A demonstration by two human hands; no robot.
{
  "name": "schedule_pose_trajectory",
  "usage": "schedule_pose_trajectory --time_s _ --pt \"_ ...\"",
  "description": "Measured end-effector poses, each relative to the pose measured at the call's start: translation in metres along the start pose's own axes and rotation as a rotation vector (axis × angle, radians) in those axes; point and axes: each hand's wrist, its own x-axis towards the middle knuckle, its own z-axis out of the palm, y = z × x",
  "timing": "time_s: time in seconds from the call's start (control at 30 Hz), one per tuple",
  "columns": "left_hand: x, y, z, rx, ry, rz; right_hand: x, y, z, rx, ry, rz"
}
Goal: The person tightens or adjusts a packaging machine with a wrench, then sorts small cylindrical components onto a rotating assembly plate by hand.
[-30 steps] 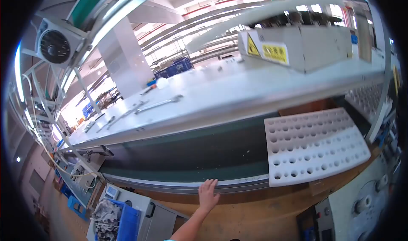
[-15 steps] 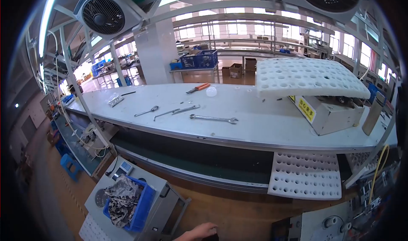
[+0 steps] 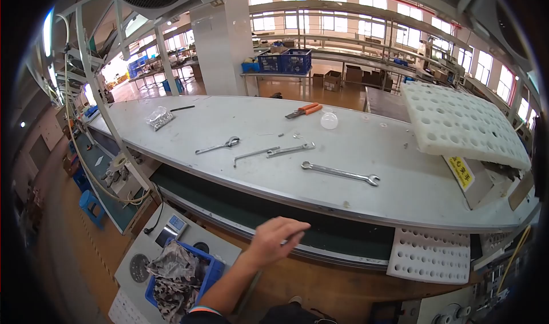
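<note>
A yellow label (image 3: 461,173) with dark characters is seen on the side of the box (image 3: 481,188) beneath the white foam tray (image 3: 463,126). The characters are too small to be read. No other writing can be made out.

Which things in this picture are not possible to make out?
Head view only:
- Right hand: outside the frame.
- Left hand: palm turned away, so whether it touches anything is unclear.
- Box: the white foam tray covers its inside.
- Yellow label: text too small.
- Clear bag: contents too small.
</note>
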Motion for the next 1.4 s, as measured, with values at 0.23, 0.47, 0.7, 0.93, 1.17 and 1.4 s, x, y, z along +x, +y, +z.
schedule_pose_trajectory --time_s 0.23,0.47,0.7,0.93,1.17,1.4 --pt "0.025 -0.086 -0.08 0.307 0.269 -0.251 0.054 -0.205 -0.052 0.121 0.304 -0.198" --pt "0.05 -0.169 -0.136 0.636 0.302 -0.313 0.092 -0.368 -0.112 0.172 0.587 -0.629" --pt "0.068 -0.214 -0.148 0.577 0.01 -0.466 0.139 -0.505 -0.136 -0.165 0.544 -0.832" --pt "0.071 -0.215 -0.145 0.506 -0.013 -0.527 0.183 -0.552 -0.131 -0.387 0.392 -0.769" --pt "0.074 -0.2 -0.135 0.581 0.184 -0.397 0.206 -0.555 -0.131 -0.346 0.254 -0.804" --pt "0.114 -0.141 -0.083 0.32 -0.109 -0.196 0.211 -0.55 -0.13 -0.331 0.385 -0.72"
